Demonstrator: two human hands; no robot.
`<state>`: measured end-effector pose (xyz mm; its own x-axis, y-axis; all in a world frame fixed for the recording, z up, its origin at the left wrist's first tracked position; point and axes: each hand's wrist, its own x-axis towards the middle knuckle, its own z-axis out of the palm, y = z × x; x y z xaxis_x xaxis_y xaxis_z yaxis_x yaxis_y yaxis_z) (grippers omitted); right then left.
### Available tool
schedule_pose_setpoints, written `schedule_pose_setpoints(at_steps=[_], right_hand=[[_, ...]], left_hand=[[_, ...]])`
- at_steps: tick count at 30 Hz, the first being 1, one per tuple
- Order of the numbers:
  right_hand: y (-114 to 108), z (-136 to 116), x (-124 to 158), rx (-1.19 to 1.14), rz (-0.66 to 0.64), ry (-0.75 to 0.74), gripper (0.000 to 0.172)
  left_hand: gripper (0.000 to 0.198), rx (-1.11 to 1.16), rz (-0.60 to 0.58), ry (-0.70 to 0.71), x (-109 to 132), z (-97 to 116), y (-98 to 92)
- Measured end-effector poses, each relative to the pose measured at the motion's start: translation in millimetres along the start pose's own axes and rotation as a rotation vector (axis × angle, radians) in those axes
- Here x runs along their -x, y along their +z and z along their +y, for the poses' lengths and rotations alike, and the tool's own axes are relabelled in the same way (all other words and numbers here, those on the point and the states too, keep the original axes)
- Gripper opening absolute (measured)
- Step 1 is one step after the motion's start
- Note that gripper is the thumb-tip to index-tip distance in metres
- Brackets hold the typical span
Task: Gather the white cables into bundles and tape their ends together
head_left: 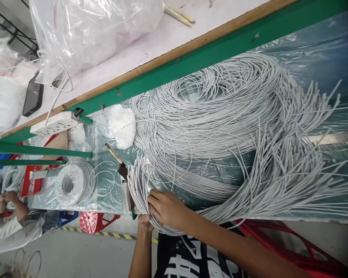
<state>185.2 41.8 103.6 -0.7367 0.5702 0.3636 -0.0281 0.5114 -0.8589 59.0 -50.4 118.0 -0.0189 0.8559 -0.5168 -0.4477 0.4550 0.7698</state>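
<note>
My right hand (162,208) is closed over a bundle of thin grey-white cables (140,185) at the near edge of the table. My left hand (145,222) grips the same bundle from below, its fingers partly hidden by the cables. Beyond the hands the bundle bends upward, its cut ends close together. To the right it joins a large pile of loosely coiled cables (220,116), with many loose ends (295,166) fanning out. A tool with a wooden handle (114,153) and a dark flat part lies beside the bundle's ends.
Smaller cable coils (72,183) and a red bin (31,181) lie to the left. A power strip (55,122) hangs under the green-framed shelf (174,69), which holds plastic bags (104,31). Red stools (92,222) stand below. A co-worker's hands (10,199) show at far left.
</note>
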Motion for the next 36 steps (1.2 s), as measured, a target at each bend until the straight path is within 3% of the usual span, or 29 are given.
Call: schedule_pose_setpoints(at_steps=[2, 5, 7, 10, 13, 16, 19, 21, 24, 32, 36], right_hand=[[-10, 9, -2, -0.112, 0.045, 0.028, 0.024], [-35, 28, -14, -0.448, 0.130, 0.251, 0.016], [-49, 37, -25, -0.697, 0.105, 0.349, 0.016], [-53, 38, -39, -0.954, 0.041, 0.373, 0.031], [-44, 30, -43, -1.049, 0.041, 0.449, 0.051], [-38, 25, -43, -1.051, 0.021, 0.479, 0.054], [-41, 23, -46, -0.875, -0.016, 0.363, 0.038], [-45, 21, -47, -0.746, -0.123, 0.296, 0.023], [-45, 16, -44, -0.640, -0.226, 0.265, 0.020], [-43, 8, -43, -0.636, 0.057, 0.253, 0.021], [-44, 11, -47, -0.697, 0.111, 0.257, 0.022]], left_hand=[[0.069, 0.074, -0.114, 0.037, -5, -3, -0.9], [0.066, 0.165, -0.270, 0.075, -9, -9, -6.7], [0.063, 0.204, -0.348, 0.089, -11, -12, -12.6], [0.058, 0.220, -0.398, 0.097, -12, -16, -20.6], [0.056, 0.216, -0.408, 0.099, -11, -19, -25.6], [0.056, 0.213, -0.397, 0.107, -9, -22, -28.8], [0.056, 0.198, -0.354, 0.107, -8, -26, -32.0], [0.057, 0.182, -0.327, 0.105, -7, -28, -34.6], [0.060, 0.159, -0.321, 0.110, -7, -31, -38.9], [0.054, 0.163, -0.344, 0.074, -5, -37, -41.0], [0.057, 0.229, -0.502, 0.098, -14, -35, -35.7]])
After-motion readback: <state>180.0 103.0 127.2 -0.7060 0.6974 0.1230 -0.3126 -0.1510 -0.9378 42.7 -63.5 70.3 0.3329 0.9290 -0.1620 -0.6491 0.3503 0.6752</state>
